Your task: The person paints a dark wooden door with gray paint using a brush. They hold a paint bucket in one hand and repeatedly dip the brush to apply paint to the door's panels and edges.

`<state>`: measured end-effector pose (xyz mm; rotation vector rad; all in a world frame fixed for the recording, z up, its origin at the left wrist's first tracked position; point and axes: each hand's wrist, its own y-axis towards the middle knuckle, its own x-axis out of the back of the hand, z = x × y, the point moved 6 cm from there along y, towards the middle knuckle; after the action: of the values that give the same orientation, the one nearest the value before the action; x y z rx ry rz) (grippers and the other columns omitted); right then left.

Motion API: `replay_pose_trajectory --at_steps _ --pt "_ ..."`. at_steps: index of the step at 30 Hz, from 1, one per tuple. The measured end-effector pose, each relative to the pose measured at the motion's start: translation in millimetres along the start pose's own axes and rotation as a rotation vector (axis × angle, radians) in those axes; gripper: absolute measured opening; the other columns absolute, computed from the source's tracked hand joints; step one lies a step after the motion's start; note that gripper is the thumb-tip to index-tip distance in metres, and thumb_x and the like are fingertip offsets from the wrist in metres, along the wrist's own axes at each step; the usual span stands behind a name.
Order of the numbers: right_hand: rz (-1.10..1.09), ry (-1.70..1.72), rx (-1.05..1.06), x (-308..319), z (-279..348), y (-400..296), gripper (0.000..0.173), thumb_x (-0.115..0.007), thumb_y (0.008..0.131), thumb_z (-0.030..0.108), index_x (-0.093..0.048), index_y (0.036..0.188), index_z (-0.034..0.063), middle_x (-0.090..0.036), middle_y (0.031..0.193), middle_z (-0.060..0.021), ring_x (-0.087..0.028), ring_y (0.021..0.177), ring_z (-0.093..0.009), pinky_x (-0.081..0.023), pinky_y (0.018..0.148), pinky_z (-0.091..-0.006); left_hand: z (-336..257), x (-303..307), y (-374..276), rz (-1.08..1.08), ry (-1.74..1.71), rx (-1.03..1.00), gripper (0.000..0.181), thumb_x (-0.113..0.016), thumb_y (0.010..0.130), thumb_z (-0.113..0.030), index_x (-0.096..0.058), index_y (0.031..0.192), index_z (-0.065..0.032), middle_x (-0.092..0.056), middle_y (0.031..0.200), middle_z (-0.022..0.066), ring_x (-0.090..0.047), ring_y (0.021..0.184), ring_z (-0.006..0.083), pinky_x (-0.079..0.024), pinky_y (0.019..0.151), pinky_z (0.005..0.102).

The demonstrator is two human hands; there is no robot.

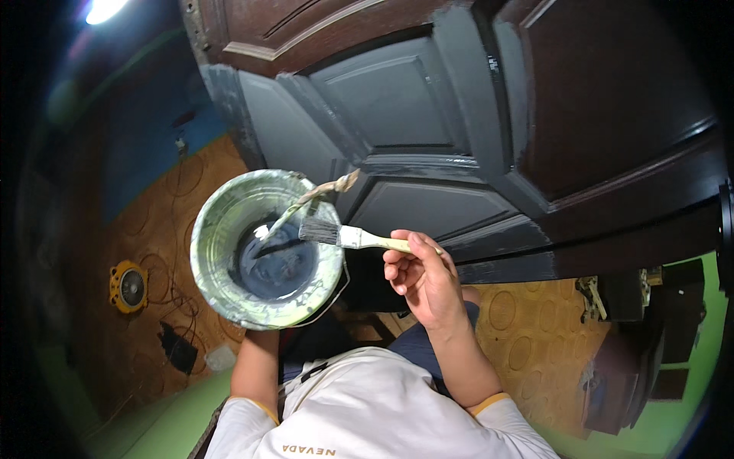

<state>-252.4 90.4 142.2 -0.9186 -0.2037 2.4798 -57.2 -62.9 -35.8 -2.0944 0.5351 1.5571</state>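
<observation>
My right hand [424, 275] grips the pale handle of a flat paintbrush [321, 231]. Its dark bristles point left, over the near right rim of a paint-streaked bucket [215, 246]. Dark grey liquid paint [281, 267] pools at the bucket's bottom, and a stick with a frayed or wrapped upper end [301, 202] leans in it. My left forearm [255, 367] runs up beneath the bucket; the left hand itself is hidden behind it. Beyond stands a panelled door [401, 103], its brown surface partly coated in grey.
A yellow-framed fan [129, 287] is at the left on the patterned orange floor [516, 327], near loose cables. A dark flat object [178, 347] and a pale one [220, 358] lie there too. Dark furniture [619, 378] stands lower right by a green wall [714, 338].
</observation>
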Motion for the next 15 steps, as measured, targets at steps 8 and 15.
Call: replay_pose_trajectory --at_steps 8,15 --pt "-0.146 -0.132 0.782 9.3 111.9 -39.7 0.033 -0.057 0.108 0.025 -0.068 0.126 0.0003 -0.077 0.099 -0.0159 -0.074 0.077 -0.022 -0.057 0.057 -0.0288 -1.7 10.2 -44.7 0.029 -0.047 0.02 0.053 -0.051 0.107 -0.045 -0.055 0.144 -0.0068 -0.058 0.144 0.0153 -0.055 0.131 0.0334 -0.047 0.113 0.0514" --pt "-0.284 -0.649 1.321 -24.1 165.4 -45.7 0.034 -0.054 0.109 0.016 -0.061 0.133 -0.0073 -0.074 0.106 -0.0214 -0.074 0.085 -0.022 -0.062 0.067 -0.0283 -4.4 -2.9 -34.2 0.022 -0.06 0.009 0.053 -0.052 0.107 -0.045 -0.056 0.143 -0.0067 -0.058 0.144 0.0149 -0.056 0.131 0.0332 -0.048 0.112 0.0514"
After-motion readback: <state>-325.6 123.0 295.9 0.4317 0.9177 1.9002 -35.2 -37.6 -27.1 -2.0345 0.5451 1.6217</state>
